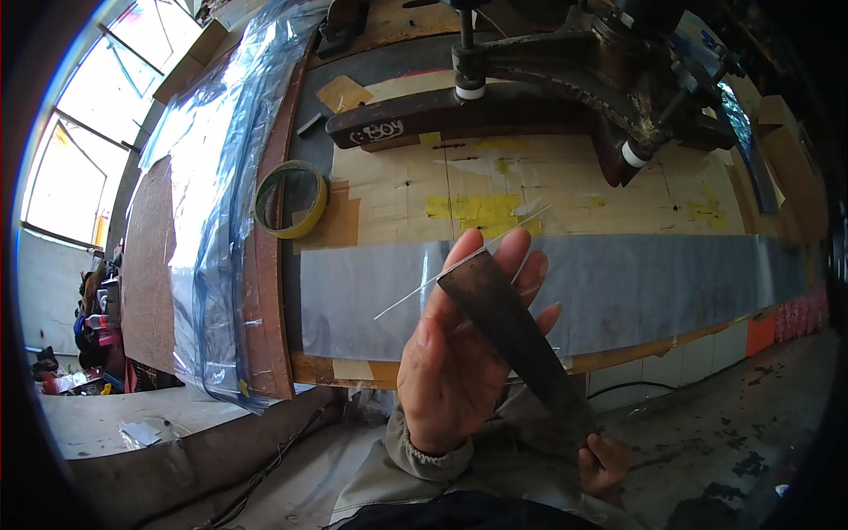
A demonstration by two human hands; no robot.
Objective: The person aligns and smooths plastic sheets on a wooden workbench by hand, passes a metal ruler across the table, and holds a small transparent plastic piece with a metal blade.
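Observation:
In the middle of the view my left hand point(455, 371) is raised, palm toward me, with its fingers apart. A thin pale strip point(402, 303) lies slanting across its fingers. My right hand point(604, 463), lower right, is closed round the near end of a dark, flat, tapering blade-like tool point(517, 331). The tool's wide far end touches the strip near my left fingertips. Behind the hands, a translucent plastic sheet point(636, 283) runs along the front of the workbench.
A yellow tape roll point(321, 205) stands at the bench's left. Across the back is a heavy metal press arm point(539, 66) above a dark bar point(424, 117). Clear plastic film point(212, 203) drapes over brown board at left. Yellow tape pieces point(473, 208) mark the board.

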